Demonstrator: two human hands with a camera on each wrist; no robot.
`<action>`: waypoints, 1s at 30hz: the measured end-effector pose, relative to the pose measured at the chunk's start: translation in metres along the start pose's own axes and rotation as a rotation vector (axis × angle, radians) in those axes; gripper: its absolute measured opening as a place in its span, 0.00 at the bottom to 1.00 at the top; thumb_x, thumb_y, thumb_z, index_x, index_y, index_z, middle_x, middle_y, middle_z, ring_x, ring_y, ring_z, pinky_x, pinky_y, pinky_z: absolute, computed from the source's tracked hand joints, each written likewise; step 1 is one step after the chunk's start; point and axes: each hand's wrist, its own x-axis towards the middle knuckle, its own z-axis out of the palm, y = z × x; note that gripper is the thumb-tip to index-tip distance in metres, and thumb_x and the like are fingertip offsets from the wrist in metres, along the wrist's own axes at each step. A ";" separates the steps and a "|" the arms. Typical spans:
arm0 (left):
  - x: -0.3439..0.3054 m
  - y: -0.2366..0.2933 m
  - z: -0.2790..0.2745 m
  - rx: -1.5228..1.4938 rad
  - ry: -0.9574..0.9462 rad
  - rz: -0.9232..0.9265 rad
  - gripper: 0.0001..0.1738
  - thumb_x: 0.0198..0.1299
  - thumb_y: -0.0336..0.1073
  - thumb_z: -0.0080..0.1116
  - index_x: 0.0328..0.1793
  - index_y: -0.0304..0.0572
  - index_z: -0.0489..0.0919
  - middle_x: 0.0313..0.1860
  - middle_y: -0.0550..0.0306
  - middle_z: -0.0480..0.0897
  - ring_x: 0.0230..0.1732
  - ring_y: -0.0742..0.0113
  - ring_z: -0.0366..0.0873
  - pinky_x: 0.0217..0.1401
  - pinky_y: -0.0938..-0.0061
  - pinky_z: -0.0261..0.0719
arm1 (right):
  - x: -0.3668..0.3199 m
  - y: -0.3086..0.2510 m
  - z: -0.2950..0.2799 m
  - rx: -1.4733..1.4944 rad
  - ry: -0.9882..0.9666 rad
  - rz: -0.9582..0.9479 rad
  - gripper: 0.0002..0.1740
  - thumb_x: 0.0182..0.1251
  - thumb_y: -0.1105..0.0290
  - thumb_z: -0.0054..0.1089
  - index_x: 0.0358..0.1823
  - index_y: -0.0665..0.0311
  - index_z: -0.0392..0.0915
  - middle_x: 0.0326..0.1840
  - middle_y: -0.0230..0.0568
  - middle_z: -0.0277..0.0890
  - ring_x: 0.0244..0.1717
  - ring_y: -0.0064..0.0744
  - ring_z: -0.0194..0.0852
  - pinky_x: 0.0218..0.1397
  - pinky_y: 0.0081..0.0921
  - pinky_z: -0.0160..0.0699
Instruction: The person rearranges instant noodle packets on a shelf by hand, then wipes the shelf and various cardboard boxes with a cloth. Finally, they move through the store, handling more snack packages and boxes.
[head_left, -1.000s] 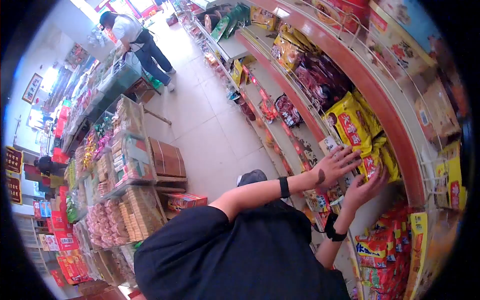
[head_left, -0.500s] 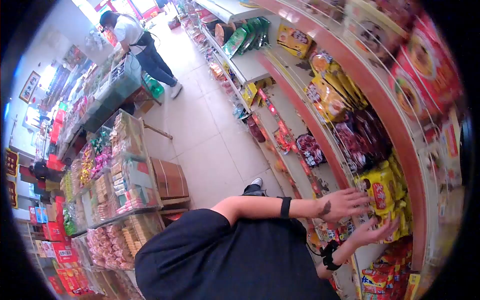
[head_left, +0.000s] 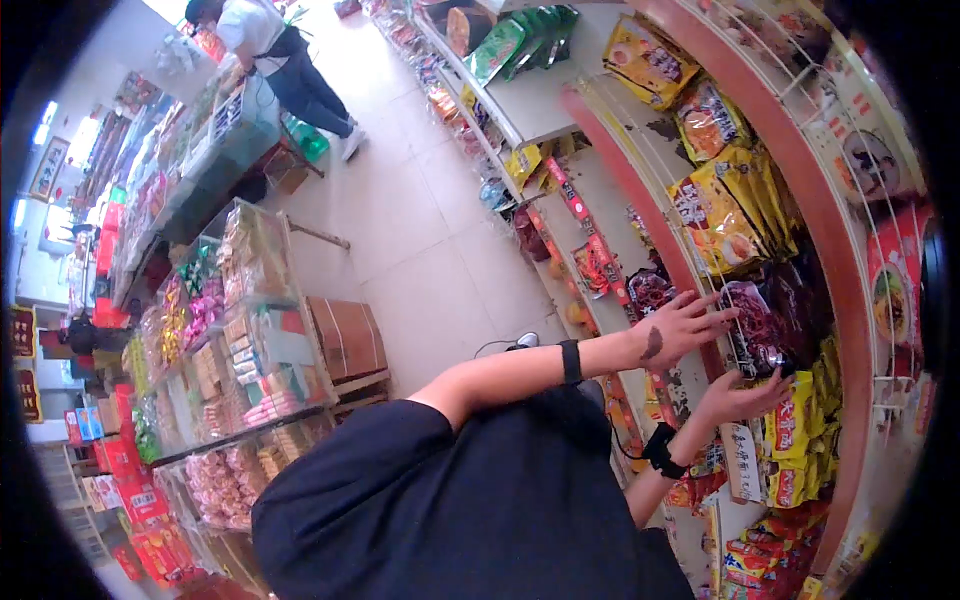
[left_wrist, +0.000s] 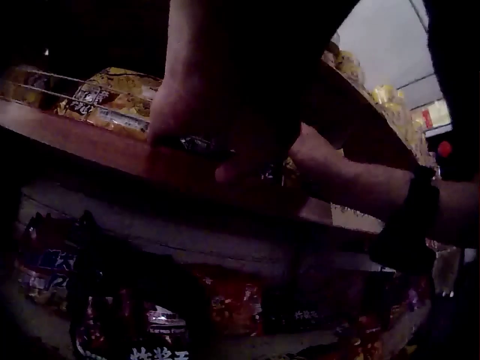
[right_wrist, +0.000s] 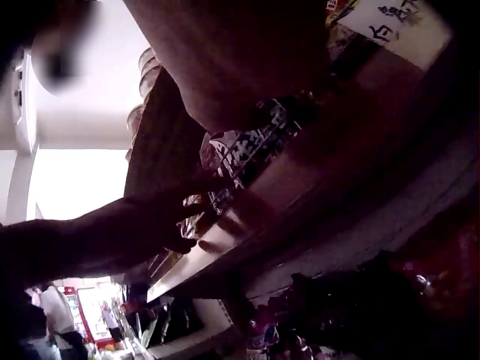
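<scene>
In the head view my left hand [head_left: 685, 332] reaches to the shelf with fingers straight and spread. Its fingertips lie right at the edge of a dark maroon packet [head_left: 758, 325]. Just below it in the picture is my right hand [head_left: 738, 398], fingers loosely extended, with the tips at the lower end of the same dark packets. Yellow packets [head_left: 795, 440] stand beside the right hand. The left wrist view shows my left hand [left_wrist: 225, 112] dark over the shelf's red-brown front board [left_wrist: 90, 135]; the right hand partly overlaps it.
More yellow packets [head_left: 715, 215] and green packets [head_left: 520, 45] sit further along the shelves. A thin wire rail [head_left: 800, 75] runs along the upper shelf. Behind, across the tiled aisle [head_left: 420, 200], stand snack racks [head_left: 225, 360] and a carton [head_left: 345, 340]. Another person [head_left: 290, 75] bends at a counter.
Both hands have moved along the shelf from the yellow packets to the dark maroon ones. The view has shifted along the shelf with them.
</scene>
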 end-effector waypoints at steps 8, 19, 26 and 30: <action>0.001 0.002 0.034 0.036 0.235 -0.031 0.44 0.39 0.34 0.67 0.70 0.40 0.71 0.84 0.55 0.54 0.83 0.46 0.50 0.75 0.45 0.58 | -0.004 0.012 0.000 0.006 -0.013 -0.080 0.27 0.67 0.66 0.54 0.68 0.63 0.67 0.77 0.61 0.58 0.77 0.71 0.51 0.75 0.65 0.53; 0.003 0.054 0.060 0.176 0.392 -0.268 0.43 0.43 0.36 0.63 0.72 0.32 0.68 0.83 0.47 0.55 0.79 0.46 0.58 0.73 0.49 0.61 | -0.002 0.032 -0.039 0.228 -0.259 -0.216 0.34 0.62 0.71 0.56 0.73 0.59 0.66 0.80 0.59 0.53 0.80 0.66 0.47 0.80 0.60 0.46; -0.005 0.130 0.067 -0.042 0.340 -0.411 0.53 0.41 0.25 0.56 0.81 0.36 0.55 0.83 0.40 0.51 0.83 0.42 0.47 0.82 0.49 0.49 | 0.028 0.058 -0.094 0.553 -0.478 -0.104 0.30 0.60 0.77 0.50 0.68 0.63 0.71 0.79 0.51 0.58 0.81 0.59 0.47 0.81 0.57 0.45; 0.021 0.165 0.066 -0.011 0.337 -0.356 0.54 0.41 0.24 0.56 0.82 0.39 0.54 0.83 0.39 0.51 0.83 0.41 0.48 0.82 0.48 0.49 | 0.046 0.080 -0.117 0.333 -0.332 -0.242 0.32 0.57 0.79 0.51 0.67 0.62 0.71 0.79 0.50 0.58 0.80 0.59 0.49 0.81 0.57 0.44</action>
